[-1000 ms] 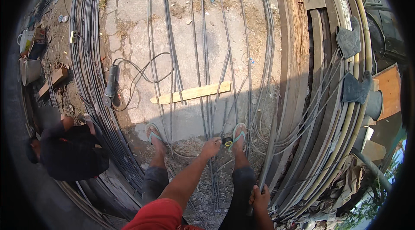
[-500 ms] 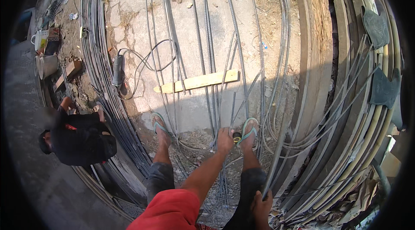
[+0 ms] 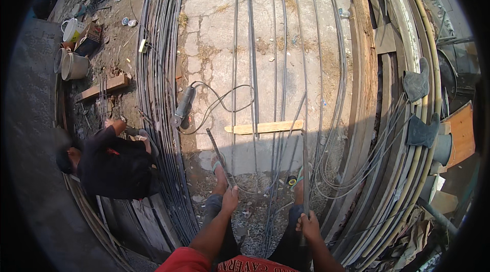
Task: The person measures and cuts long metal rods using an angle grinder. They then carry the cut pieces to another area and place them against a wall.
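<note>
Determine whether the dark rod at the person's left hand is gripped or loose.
Gripped: the left hand is closed around the dark rod, which slants out beyond the fist.

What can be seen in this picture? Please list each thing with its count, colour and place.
long rods: many, dark grey, left and centre
angle grinder: one, grey, left of centre
plank: one, pale yellow, centre
wooden block: one, brown, left
buckets: at least two, whitish, upper left
co-worker: one, dark clothing, lower left
timber beams: several, brown, right
boots: two, grey, far right
board: one, orange-brown, far right
roll: one, black and yellow, lower centre
short rod: one, dark, lower centre
long bar: one, grey, right of centre
left hand: one, bare, holding short rod
right hand: one, bare, holding long bar
</note>
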The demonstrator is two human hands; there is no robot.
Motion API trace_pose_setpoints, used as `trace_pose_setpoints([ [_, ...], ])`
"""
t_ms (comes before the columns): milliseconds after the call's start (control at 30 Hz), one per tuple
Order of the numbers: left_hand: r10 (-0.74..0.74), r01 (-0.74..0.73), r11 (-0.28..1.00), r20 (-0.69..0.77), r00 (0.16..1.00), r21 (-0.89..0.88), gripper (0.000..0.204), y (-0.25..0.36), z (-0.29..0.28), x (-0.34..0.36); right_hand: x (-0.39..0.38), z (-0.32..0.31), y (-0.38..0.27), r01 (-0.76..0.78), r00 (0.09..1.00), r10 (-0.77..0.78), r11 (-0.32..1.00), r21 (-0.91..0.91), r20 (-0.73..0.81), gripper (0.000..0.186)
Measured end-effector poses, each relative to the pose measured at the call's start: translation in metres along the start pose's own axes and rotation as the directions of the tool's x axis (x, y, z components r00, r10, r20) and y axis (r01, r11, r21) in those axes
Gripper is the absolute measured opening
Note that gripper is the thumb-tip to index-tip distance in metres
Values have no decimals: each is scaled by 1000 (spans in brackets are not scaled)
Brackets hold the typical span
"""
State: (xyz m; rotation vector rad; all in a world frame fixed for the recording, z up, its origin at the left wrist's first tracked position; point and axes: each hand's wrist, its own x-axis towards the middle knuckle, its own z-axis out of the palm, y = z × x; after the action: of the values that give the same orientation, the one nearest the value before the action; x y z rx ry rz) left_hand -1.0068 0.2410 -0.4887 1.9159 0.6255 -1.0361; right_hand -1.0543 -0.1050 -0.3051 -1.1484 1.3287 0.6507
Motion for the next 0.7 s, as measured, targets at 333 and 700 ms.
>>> trace_pose_setpoints([
  [333, -10, -13, 984, 130, 991, 177, 64, 18, -47, 31, -49, 183, -112, 86, 982, -45, 972, -221, 181, 31],
  [700, -9, -5, 989, 97, 995, 147, 62, 7, -57, 34, 30, 288, -289, 83, 964, 49, 878, -472, 260, 25],
])
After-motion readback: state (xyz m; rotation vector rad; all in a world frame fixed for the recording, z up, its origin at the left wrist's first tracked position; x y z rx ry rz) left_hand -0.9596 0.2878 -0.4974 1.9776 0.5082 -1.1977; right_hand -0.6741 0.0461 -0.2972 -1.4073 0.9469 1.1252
